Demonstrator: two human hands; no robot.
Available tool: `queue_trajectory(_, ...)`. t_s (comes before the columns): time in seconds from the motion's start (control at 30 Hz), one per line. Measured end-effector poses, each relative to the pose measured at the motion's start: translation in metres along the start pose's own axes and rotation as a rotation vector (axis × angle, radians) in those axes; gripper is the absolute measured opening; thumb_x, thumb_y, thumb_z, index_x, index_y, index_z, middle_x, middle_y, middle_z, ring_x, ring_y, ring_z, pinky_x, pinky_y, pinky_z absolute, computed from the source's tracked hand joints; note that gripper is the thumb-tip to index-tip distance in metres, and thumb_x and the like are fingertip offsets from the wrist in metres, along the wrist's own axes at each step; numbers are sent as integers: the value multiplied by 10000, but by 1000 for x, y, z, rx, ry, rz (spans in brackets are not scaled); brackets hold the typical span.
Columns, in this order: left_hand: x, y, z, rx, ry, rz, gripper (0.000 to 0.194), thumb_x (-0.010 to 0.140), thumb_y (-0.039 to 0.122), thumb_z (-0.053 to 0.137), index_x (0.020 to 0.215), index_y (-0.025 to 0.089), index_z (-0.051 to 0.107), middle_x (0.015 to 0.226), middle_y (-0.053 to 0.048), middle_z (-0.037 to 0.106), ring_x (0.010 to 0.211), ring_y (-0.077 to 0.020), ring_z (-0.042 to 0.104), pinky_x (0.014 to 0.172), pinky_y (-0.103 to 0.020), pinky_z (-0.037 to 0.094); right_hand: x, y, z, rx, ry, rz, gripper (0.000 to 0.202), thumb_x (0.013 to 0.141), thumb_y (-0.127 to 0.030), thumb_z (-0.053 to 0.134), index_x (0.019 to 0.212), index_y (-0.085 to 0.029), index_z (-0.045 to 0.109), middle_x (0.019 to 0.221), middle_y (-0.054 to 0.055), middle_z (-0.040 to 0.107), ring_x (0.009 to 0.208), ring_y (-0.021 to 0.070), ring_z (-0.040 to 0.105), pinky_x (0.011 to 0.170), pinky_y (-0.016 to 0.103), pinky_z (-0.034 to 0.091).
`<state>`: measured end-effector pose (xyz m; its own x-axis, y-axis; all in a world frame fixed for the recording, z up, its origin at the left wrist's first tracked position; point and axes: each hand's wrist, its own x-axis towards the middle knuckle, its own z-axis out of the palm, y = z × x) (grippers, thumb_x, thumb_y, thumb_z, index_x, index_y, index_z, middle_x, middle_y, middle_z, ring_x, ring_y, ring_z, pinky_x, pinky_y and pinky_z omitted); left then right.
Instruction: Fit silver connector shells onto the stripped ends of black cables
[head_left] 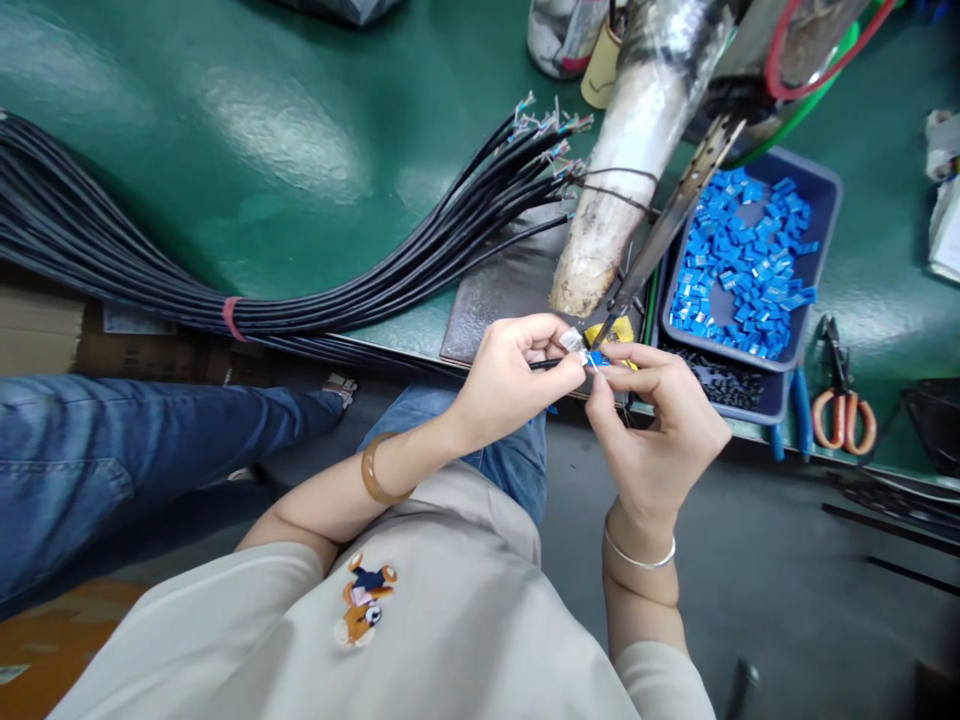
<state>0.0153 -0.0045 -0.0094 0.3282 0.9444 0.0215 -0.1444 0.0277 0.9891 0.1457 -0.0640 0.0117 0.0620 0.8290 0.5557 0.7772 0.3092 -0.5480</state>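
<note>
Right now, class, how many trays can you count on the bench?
2: the upper tray, beyond the right hand, holding blue connectors, and the lower tray, partly beneath it, holding small black pieces. Others could be hidden underneath.

The left forearm slants forward and to the right, and the right forearm runs more nearly straight ahead. The left hand is pinched, its thumb stretched toward the right hand and its fingers curled. The right wrist bends inward, so this hand angles left, its thumb and fingertips close together in a pinch, with a gap behind them. The two hands almost meet at their tips.
</note>
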Motion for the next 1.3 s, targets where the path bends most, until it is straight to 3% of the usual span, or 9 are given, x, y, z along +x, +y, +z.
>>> queue_trajectory(0.3,2,3,0,-12,13,1,24,708,128,615,691,128,597,650,17,602,614,-58,560,585,-147,470,5,-2,-2,-30,5,-19,139,788,-83,652,791,-212,603,872,-4,715,904,161,707,813,315,584)
queue_trajectory(1.3,2,4,1,-18,10,19,46,713,113,588,670,119,574,621,28,556,585,-45,510,548,-134,427,6,-3,-3,-54,4,-65,163,750,-45,667,799,-195,625,919,14,723,900,150,706,816,272,566)
